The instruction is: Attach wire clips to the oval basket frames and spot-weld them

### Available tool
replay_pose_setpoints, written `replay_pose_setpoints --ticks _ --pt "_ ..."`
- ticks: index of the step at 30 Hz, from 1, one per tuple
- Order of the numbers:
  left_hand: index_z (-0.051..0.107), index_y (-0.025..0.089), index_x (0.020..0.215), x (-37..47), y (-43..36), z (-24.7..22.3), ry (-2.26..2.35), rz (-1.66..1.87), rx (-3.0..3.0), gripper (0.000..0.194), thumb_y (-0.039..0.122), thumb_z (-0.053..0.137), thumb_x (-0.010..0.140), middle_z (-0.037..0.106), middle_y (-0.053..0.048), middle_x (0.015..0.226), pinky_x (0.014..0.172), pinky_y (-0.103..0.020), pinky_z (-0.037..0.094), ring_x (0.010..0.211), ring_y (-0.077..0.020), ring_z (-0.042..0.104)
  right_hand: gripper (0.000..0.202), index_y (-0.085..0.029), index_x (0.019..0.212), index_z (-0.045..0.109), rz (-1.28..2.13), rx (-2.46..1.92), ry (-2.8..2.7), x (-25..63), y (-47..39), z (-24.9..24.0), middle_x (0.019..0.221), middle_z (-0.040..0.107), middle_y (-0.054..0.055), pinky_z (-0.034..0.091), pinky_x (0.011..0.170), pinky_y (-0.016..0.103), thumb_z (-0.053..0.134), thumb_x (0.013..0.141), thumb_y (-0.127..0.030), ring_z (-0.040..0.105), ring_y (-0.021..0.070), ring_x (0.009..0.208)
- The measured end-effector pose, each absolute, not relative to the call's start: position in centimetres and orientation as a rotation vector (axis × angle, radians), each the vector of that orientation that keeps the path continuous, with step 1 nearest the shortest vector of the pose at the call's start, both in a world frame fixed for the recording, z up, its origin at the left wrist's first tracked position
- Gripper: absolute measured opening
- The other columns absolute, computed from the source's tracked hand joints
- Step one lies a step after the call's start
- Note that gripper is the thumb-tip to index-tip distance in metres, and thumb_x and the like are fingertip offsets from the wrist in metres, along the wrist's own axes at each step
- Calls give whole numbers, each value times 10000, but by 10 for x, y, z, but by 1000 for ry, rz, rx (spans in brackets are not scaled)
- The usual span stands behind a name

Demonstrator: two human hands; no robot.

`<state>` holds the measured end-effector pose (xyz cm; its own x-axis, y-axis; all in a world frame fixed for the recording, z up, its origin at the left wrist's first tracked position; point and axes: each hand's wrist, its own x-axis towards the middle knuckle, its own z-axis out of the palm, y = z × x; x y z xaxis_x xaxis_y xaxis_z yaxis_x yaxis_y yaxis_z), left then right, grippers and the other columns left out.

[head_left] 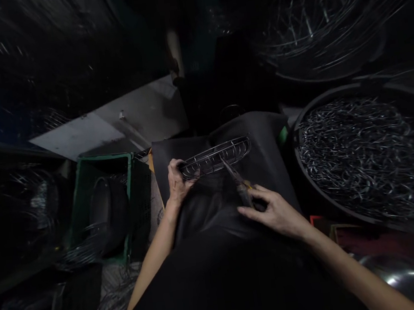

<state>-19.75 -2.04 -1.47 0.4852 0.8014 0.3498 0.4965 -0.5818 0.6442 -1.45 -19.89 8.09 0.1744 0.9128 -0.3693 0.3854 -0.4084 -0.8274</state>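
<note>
A narrow, rounded wire frame (217, 156) with short cross wires lies over the dark cloth (268, 165) on my lap. My left hand (180, 181) grips its left end, the fingers closed round the wires. In my right hand (270, 207) is a pair of pliers (241, 183), its handles partly hidden by the fingers. The tips of the pliers point up and left and reach the lower edge of the frame near its middle; I cannot tell whether they pinch a wire.
To my right stands a wide round tub (307, 173) heaped with short bent wires (366, 160). A green crate (79, 191) at my left holds a dark round basin (101, 203). A shiny metal bowl (406, 276) sits at lower right. Coiled wire (312, 26) rests at upper right.
</note>
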Motion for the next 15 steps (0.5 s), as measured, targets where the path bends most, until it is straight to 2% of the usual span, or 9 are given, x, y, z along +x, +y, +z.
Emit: replay_pose_setpoints --ticks 5,12,15 --pt "399 206 977 -203 -17 -21 1095 925 2299 447 339 692 667 457 -19 874 689 -291 439 758 -159 497 337 -238 923 684 956 -2074 -1334 -23 -215 66 998 608 94 502 837 418 600 730 -502 588 268 1005" --pt "396 200 1003 -205 -17 -33 1090 891 2297 467 333 691 666 470 -28 894 706 -296 454 796 -169 507 398 -255 1055 659 1006 -2043 -1407 -34 -202 49 1049 573 79 473 896 387 579 756 -506 583 227 1008" --pt "405 201 1014 -204 -18 -36 1118 884 2299 471 333 696 669 480 -31 904 723 -308 465 816 -176 519 343 -265 1020 671 997 -2012 -1411 -34 -195 57 999 601 77 498 849 377 572 767 -473 607 226 954"
